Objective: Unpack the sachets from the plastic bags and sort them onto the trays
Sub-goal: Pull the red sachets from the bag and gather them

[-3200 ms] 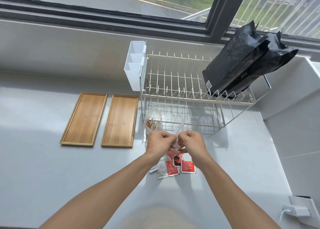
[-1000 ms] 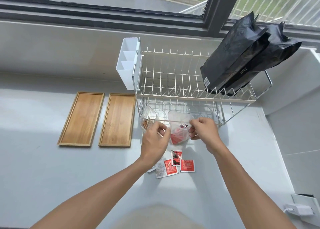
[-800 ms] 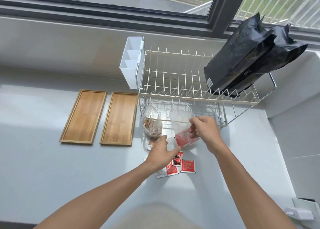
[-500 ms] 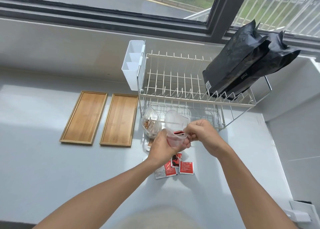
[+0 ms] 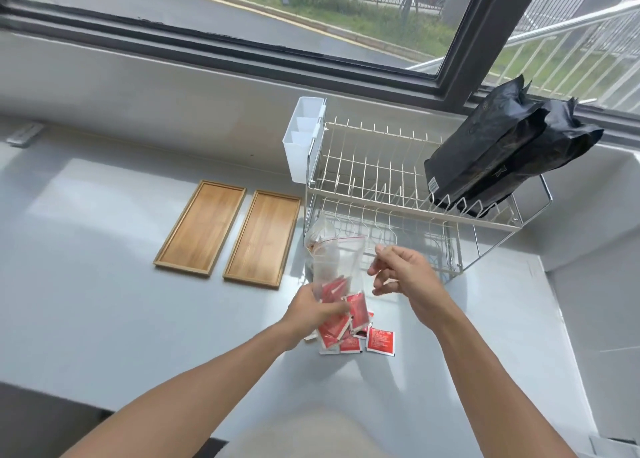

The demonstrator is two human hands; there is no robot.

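My left hand grips the lower part of a clear zip bag that stands upright with its red zip strip on top. Several red sachets bunch at the bag's bottom, by my fingers. More red sachets lie loose on the grey counter just below. My right hand hovers to the right of the bag with loosely curled fingers, holding nothing. A second clear bag with brownish sachets stands behind. Two wooden trays lie to the left, the left tray and the right tray, both bare.
A white wire dish rack stands right behind the bags, with a white cutlery holder on its left end and two black pouches leaning on its right end. A window sill runs along the back.
My right hand has let go of the bag's top and drawn off to the right. My left hand now holds the bag alone, lower down.
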